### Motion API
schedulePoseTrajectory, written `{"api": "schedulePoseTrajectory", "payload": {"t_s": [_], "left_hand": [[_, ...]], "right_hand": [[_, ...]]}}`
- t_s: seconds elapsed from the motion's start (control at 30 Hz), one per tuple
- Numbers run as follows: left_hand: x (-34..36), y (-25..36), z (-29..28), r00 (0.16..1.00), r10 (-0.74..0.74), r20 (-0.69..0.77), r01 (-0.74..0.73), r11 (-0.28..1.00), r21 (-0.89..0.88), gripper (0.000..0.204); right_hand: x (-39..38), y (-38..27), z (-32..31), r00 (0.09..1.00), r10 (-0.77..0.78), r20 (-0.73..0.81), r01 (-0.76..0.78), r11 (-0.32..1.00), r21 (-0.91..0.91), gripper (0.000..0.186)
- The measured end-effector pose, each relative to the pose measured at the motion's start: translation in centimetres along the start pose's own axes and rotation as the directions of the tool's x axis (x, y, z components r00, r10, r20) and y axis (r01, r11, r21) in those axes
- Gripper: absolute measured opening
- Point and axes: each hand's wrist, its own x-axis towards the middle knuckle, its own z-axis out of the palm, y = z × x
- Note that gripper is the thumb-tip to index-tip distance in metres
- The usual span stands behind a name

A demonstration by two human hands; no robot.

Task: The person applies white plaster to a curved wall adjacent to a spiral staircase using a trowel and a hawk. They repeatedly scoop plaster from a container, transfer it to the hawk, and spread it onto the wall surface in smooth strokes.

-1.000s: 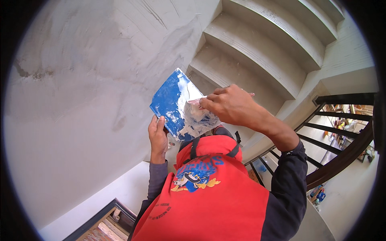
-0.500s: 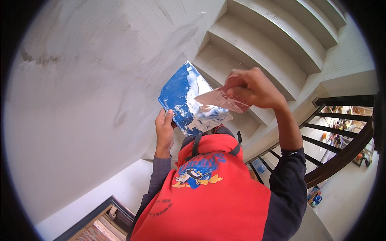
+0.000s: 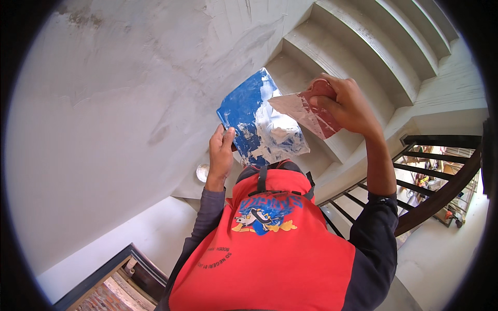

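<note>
My left hand (image 3: 221,153) grips a blue plasterer's hawk (image 3: 242,106) by its near-left edge, the thumb on top. White wet putty (image 3: 280,127) covers the hawk's right half, smeared and lumpy. My right hand (image 3: 350,106) is closed round the top of a reddish putty knife (image 3: 326,116), whose wide blade is coated pale with putty. The blade's left corner lies over the putty on the hawk; whether it touches I cannot tell.
A grey, patchily plastered wall (image 3: 114,129) rises on the left. Curved concrete steps (image 3: 358,46) climb at the upper right. A dark stair railing (image 3: 441,207) runs along the right. Below left is a framed opening (image 3: 119,280); a round white container (image 3: 203,172) sits past my left wrist.
Both hands, the hawk and the putty knife have shifted right and slightly up in view. The knife has turned to show its broad face. The white container has come into sight.
</note>
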Motion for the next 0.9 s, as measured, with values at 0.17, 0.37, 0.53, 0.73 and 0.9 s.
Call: {"api": "schedulePoseTrajectory", "payload": {"t_s": [0.17, 0.37, 0.53, 0.73, 0.9], "left_hand": [[0.1, 0.0, 0.0, 1.000, -0.023, -0.002, 0.023, 1.000, -0.012, 0.031], [-0.3, -0.7, 0.0, 0.998, -0.047, -0.046, 0.045, 0.998, -0.041, 0.030], [-0.7, -1.3, -0.1, 0.994, -0.086, -0.070, 0.087, 0.996, 0.008, 0.035], [-1.3, -1.3, 0.3, 0.986, -0.043, -0.160, 0.050, 0.998, 0.039, 0.034], [-2.2, -2.4, -1.4, 0.976, -0.071, -0.207, 0.085, 0.994, 0.061, 0.036]], "right_hand": [[1.2, -0.6, -0.1, 0.999, 0.028, 0.018, -0.032, 0.951, 0.308, 0.024], [0.8, 0.3, -1.7, 0.982, 0.189, -0.008, -0.152, 0.815, 0.559, 0.028], [-0.4, 4.0, 0.0, 0.963, 0.259, -0.069, -0.097, 0.575, 0.812, 0.027], [-0.3, 6.6, 3.3, 0.941, 0.302, -0.151, 0.056, 0.301, 0.952, 0.025], [2.3, 7.3, 5.5, 0.823, 0.401, -0.402, 0.303, 0.289, 0.908, 0.022]]}}
